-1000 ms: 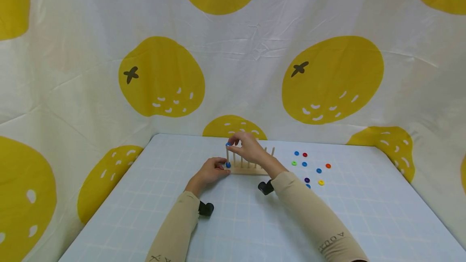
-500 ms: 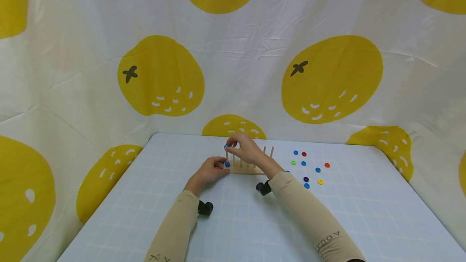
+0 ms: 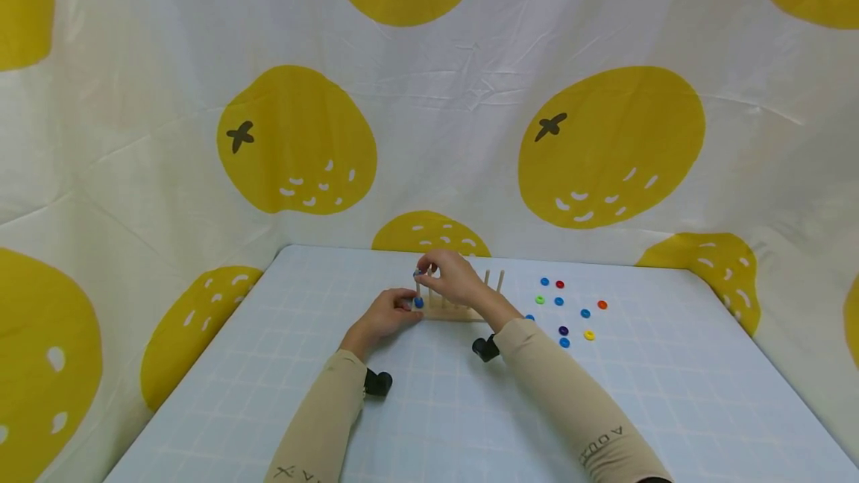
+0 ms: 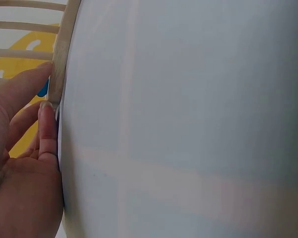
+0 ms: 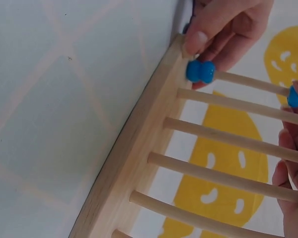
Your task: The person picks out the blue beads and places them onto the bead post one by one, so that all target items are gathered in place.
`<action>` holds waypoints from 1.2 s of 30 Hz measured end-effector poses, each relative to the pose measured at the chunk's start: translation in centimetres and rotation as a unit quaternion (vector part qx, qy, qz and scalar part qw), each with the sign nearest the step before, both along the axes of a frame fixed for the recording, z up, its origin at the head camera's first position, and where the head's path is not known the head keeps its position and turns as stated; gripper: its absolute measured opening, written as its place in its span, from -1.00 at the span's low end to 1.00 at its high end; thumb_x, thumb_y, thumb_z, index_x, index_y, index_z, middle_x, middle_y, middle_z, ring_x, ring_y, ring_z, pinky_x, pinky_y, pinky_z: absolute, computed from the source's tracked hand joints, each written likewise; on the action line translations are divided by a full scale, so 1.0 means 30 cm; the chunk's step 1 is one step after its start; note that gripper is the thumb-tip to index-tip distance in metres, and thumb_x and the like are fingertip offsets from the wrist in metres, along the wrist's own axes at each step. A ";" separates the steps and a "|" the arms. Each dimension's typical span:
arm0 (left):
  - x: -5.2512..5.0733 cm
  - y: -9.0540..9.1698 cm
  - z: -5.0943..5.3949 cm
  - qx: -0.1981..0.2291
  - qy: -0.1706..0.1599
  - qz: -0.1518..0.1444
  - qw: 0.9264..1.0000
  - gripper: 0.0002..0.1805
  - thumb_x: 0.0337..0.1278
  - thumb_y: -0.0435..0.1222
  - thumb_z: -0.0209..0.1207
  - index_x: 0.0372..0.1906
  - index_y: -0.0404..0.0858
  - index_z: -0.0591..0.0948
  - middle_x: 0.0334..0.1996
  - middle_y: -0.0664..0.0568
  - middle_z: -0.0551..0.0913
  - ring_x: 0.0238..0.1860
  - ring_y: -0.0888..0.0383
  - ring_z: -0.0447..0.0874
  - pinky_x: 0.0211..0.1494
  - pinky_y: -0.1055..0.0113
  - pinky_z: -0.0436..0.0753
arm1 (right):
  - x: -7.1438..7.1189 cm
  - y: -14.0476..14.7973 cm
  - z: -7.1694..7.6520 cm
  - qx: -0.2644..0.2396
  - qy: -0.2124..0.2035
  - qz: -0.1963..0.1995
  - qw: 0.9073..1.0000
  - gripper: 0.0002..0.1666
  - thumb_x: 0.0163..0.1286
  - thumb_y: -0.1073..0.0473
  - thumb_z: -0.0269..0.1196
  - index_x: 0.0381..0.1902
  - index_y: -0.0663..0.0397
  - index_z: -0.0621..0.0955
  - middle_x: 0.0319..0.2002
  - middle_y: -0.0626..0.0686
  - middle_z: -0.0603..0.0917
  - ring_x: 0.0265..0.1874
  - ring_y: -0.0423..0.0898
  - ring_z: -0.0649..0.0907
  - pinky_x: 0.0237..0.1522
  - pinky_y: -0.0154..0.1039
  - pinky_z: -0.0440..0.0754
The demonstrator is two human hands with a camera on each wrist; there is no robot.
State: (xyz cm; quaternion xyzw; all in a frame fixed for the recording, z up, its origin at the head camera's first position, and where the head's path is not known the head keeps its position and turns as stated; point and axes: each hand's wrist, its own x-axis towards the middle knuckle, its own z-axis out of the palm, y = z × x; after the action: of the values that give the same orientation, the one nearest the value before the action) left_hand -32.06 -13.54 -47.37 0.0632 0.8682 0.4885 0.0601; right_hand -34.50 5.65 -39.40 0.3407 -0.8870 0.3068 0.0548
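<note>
So a blue ring (image 5: 294, 97) is being pinched by the right hand (image 3: 452, 276), thumb against fingers, at the upper end of the leftmost peg (image 5: 253, 84). Two stacked blue rings (image 5: 200, 72) sit at its foot. The wooden rack (image 5: 149, 129) is gripped at its left end by the left hand (image 3: 389, 310). Loose coloured rings (image 3: 589, 335) are scattered to the right on the pale table (image 3: 429, 408).

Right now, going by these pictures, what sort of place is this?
Probably a small screened-off booth set up for tabletop work: a fruit-print sheet hangs behind and beside a checked table, which bears a peg rack. What lies beyond the sheet is hidden.
</note>
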 end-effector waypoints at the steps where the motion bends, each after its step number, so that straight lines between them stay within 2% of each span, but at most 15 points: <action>1: -0.001 0.000 -0.001 -0.001 0.000 0.000 1.000 -0.49 0.20 -0.25 0.42 0.23 -0.31 0.62 -0.31 -0.01 0.57 -0.24 0.07 0.48 -0.14 0.24 0.45 | 0.000 0.000 -0.001 0.000 0.001 -0.001 1.000 -0.81 0.45 0.11 0.34 -0.08 0.08 0.71 -0.12 -0.01 0.71 -0.10 -0.02 0.62 -0.04 -0.15 0.59; 8: -0.006 0.001 -0.006 0.001 0.012 0.000 1.000 -0.47 0.17 -0.27 0.43 0.22 -0.34 0.62 -0.34 -0.02 0.57 -0.27 0.08 0.48 -0.17 0.27 0.45 | 0.004 0.008 0.006 -0.024 0.003 0.016 1.000 -0.73 0.47 0.16 0.31 0.03 0.18 0.66 -0.02 0.08 0.68 -0.06 0.02 0.62 0.02 -0.10 0.59; 17: -0.001 0.003 0.000 -0.014 -0.011 0.013 1.000 -0.45 0.20 -0.24 0.42 0.27 -0.30 0.60 -0.30 -0.02 0.57 -0.22 0.05 0.48 -0.12 0.22 0.47 | 0.034 0.041 0.038 -0.017 -0.008 0.043 0.999 -0.64 0.49 0.16 0.29 0.12 0.26 0.62 0.07 0.15 0.63 0.05 0.12 0.60 0.12 -0.01 0.57; 24: -0.002 0.002 0.000 -0.008 -0.002 0.009 1.000 -0.45 0.19 -0.24 0.43 0.26 -0.30 0.60 -0.28 -0.03 0.58 -0.23 0.05 0.49 -0.12 0.21 0.47 | 0.084 0.102 0.071 -0.014 -0.001 0.035 0.999 -0.65 0.48 0.14 0.31 0.13 0.19 0.63 0.11 0.11 0.62 0.08 0.05 0.57 0.16 0.03 0.55; 29: 0.002 0.004 0.004 -0.007 -0.010 0.017 1.000 -0.45 0.20 -0.24 0.42 0.28 -0.29 0.60 -0.26 -0.03 0.58 -0.21 0.04 0.49 -0.09 0.21 0.46 | 0.110 0.158 0.087 -0.022 0.001 0.033 0.999 -0.68 0.47 0.15 0.32 0.11 0.14 0.63 0.12 0.11 0.60 0.09 0.08 0.56 0.16 0.05 0.55; 36: 0.007 0.008 0.005 0.002 -0.007 0.016 1.000 -0.44 0.19 -0.27 0.42 0.28 -0.33 0.58 -0.25 -0.03 0.59 -0.20 0.06 0.48 -0.08 0.23 0.47 | 0.140 0.257 0.080 -0.024 -0.004 0.005 1.000 -0.67 0.45 0.17 0.34 0.11 0.12 0.64 0.08 0.06 0.61 0.06 0.05 0.56 0.10 0.01 0.57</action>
State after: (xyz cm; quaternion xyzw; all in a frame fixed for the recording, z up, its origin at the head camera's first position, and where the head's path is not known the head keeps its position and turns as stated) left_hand -31.83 -13.30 -47.21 0.0464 0.8675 0.4918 0.0584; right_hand -30.29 13.36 -36.99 0.3423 -0.8780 0.3296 0.0579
